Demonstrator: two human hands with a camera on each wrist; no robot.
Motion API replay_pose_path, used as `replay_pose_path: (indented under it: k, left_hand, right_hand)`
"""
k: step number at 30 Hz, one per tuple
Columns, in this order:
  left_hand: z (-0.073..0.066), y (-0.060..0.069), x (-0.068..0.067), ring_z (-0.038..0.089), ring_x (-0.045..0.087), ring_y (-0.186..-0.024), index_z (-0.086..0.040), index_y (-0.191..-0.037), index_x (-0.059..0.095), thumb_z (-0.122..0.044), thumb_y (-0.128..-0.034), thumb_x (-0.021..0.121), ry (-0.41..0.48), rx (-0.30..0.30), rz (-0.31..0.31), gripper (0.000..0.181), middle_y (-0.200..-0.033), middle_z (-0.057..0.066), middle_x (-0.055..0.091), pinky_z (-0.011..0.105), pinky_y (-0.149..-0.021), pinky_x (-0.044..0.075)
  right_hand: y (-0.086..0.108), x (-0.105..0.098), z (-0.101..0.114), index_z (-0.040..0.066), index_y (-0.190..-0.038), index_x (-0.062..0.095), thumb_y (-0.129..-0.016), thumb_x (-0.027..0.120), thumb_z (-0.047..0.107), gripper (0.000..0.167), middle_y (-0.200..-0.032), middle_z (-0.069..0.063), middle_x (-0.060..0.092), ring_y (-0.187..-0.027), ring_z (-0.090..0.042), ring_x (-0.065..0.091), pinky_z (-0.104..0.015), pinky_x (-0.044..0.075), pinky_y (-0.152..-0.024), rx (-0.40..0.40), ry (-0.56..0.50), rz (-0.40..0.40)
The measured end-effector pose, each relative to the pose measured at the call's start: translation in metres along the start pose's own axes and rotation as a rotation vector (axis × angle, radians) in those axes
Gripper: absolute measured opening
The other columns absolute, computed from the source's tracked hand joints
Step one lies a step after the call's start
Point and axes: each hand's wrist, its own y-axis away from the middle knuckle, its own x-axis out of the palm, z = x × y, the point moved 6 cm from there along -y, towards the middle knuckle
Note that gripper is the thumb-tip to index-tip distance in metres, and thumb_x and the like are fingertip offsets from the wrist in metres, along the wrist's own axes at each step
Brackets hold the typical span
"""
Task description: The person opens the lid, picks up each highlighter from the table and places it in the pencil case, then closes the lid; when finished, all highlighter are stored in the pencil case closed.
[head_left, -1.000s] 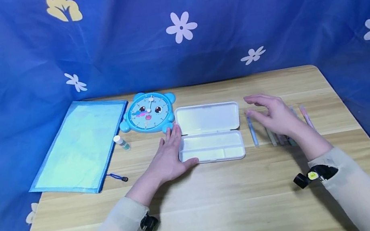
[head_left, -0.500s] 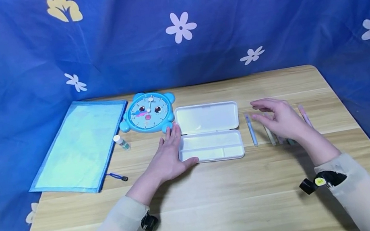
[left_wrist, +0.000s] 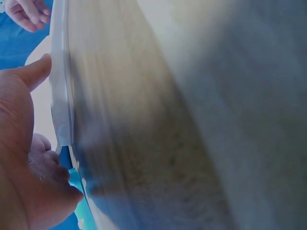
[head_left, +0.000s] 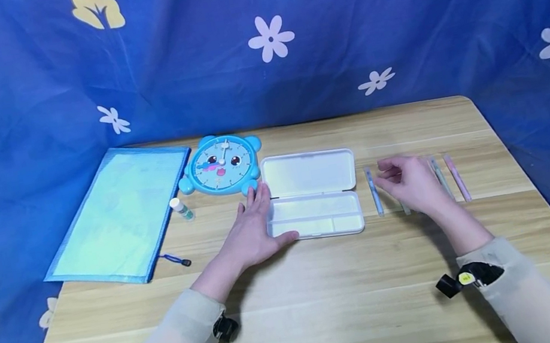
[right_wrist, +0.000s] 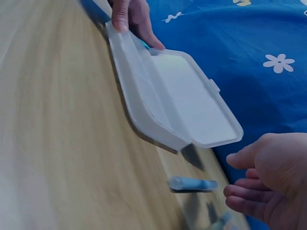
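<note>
A white pencil case [head_left: 308, 175] lies unfolded on the table, lid back, its tray showing compartments. My left hand [head_left: 247, 234] rests along its left side, fingers straight and thumb on the front rim; the left wrist view shows the thumb [left_wrist: 36, 72] against the case wall. My right hand [head_left: 410, 182] hovers over a row of pens with loosely bent fingers and nothing visible between them. A blue pen [head_left: 373, 191] lies between it and the case, also in the right wrist view. Beyond are a teal pen [head_left: 441, 177] and a pink pen [head_left: 457, 177]; others are partly hidden.
A blue toy clock [head_left: 222, 165] with a cartoon face lies behind the left hand. Left of it are a small white-capped bottle [head_left: 182, 209] and a light blue zip pouch [head_left: 121, 215] with a zip pull [head_left: 176, 260]. Blue flowered cloth [head_left: 323, 66] surrounds the table.
My right hand first shifted right, away from the blue pen, then slightly back left and lower over the pens. The teal pen shows more now. The left hand stays on the case.
</note>
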Motion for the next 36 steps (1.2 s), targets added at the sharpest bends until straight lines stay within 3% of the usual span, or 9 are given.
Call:
replay_pose_path:
  k: [9, 21, 36]
  left_hand:
    - [0.0, -0.002, 0.0, 0.032, -0.007, -0.161, -0.004, -0.168, 0.001, -0.071, -0.0859, 0.076, 0.021, -0.02, -0.01, 0.13, -0.176, 0.014, 0.001, 0.055, -0.128, 0.005]
    - [-0.001, -0.002, 0.001, 0.03, -0.008, -0.161, -0.005, -0.168, 0.002, -0.071, -0.0852, 0.076, 0.038, -0.029, -0.004, 0.13, -0.176, 0.014, 0.002, 0.055, -0.128, 0.005]
    - [-0.001, -0.001, 0.001, 0.031, -0.008, -0.161, -0.004, -0.168, 0.002, -0.071, -0.0849, 0.076, 0.044, -0.051, 0.002, 0.13, -0.176, 0.013, 0.001, 0.054, -0.129, 0.004]
  right_hand:
    - [-0.002, 0.018, -0.006, -0.013, -0.119, 0.072, -0.093, 0.078, 0.014, 0.037, -0.094, -0.016, 0.076, -0.085, -0.028, 0.074, -0.044, 0.062, -0.078, 0.084, 0.065, -0.005]
    - [-0.003, 0.026, -0.011, -0.002, -0.091, 0.076, -0.091, 0.079, 0.016, 0.018, -0.08, -0.007, 0.073, -0.074, -0.023, 0.069, -0.043, 0.06, -0.072, 0.163, 0.145, -0.029]
    - [-0.002, 0.03, -0.01, -0.003, -0.096, 0.077, -0.094, 0.07, 0.014, 0.019, -0.082, -0.009, 0.073, -0.077, -0.026, 0.069, -0.042, 0.059, -0.073, 0.204, 0.142, -0.012]
